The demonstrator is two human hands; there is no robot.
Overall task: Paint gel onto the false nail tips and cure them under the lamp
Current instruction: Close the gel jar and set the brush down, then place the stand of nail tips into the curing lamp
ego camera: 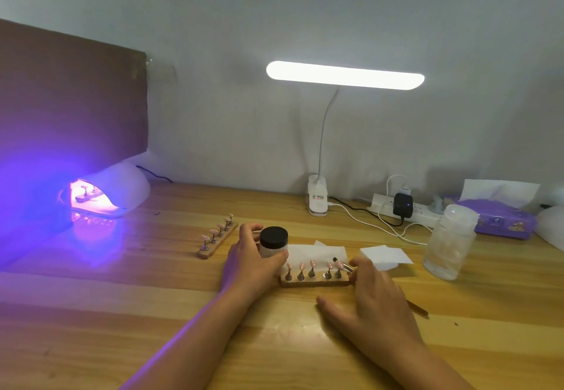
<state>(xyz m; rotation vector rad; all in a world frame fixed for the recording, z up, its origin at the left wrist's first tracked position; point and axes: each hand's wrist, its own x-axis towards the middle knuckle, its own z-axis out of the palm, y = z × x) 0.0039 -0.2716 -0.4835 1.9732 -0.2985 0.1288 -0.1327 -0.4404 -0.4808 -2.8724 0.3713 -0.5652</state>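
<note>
Right now, nearest me, the person's right hand (375, 295) is lying low over the wooden table (183, 313), thumb splayed wide. Its fingers are reaching out over a slim brush (419, 311). The palm is covering the handle, so I cannot tell whether they are pinching it. Just beyond, five pinkish false nail tips (312, 264) are standing on pegs in a wooden stand (314, 282), with the brush head lying beside the rightmost one. The left hand (250, 264) is curling round a black-lidded gel jar (273, 241), just left of the stand and still capped. A white paper wipe (305, 252) is lying behind the tips. Further off, a second stand (217, 241) is waiting. At far left the curing lamp (122, 188) is glowing violet with another stand inside.

To my eye the painting is only just starting. I'd be keeping the jar braced while uncapping it, loading little gel and wiping the excess on the paper. Thin strokes, base to edge, with the stand held steady, would suit, since the lamp looks occupied for now
</note>
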